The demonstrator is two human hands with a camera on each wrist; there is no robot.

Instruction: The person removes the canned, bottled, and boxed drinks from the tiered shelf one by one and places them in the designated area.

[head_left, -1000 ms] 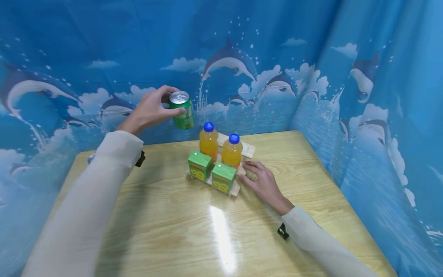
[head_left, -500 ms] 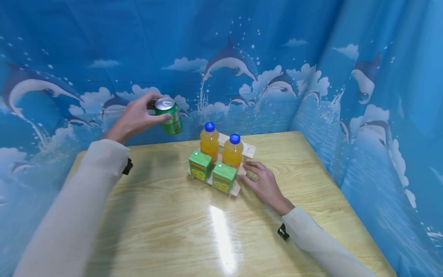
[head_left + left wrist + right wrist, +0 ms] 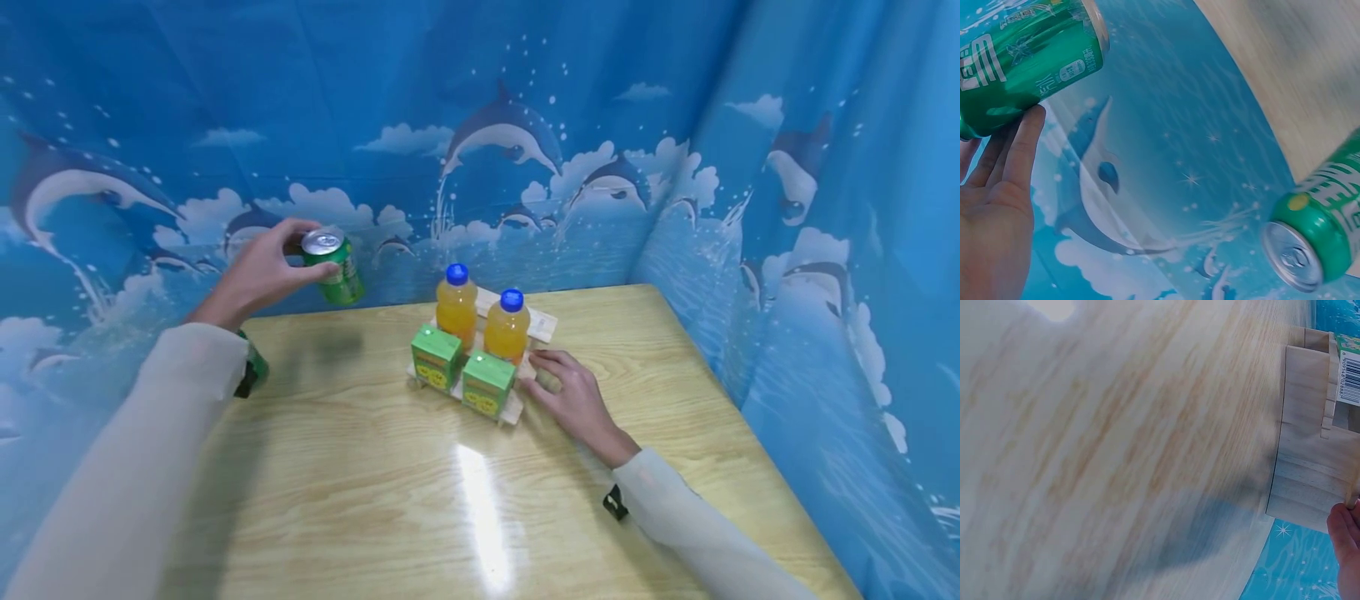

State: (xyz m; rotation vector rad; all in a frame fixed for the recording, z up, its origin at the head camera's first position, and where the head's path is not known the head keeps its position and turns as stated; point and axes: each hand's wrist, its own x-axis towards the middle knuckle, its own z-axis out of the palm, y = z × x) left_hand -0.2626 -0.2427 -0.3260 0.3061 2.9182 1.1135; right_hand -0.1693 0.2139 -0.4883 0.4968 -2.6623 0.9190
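Observation:
Above the table's far left side, my left hand [image 3: 255,273] grips a green soda can [image 3: 342,282] between thumb and fingers. A second green can [image 3: 258,364] is partly hidden behind the left sleeve; the left wrist view shows this other can [image 3: 1329,231] more fully. At the centre stands a small wooden rack [image 3: 513,411]. It holds two orange drink bottles [image 3: 456,315] with blue caps at the back and two green drink cartons [image 3: 487,385] in front. My right hand [image 3: 579,408] holds the rack's right side, with fingertips at the wooden panel [image 3: 1310,459] in the right wrist view.
The rack stands on a light wood-grain table [image 3: 360,500] with a bright glare streak. A blue dolphin-print curtain [image 3: 360,100] hangs behind the table and along its right side.
My left hand has carried the green can leftward and a little lower, away from the rack. The second can has come into view by the left wrist. My right hand stays put.

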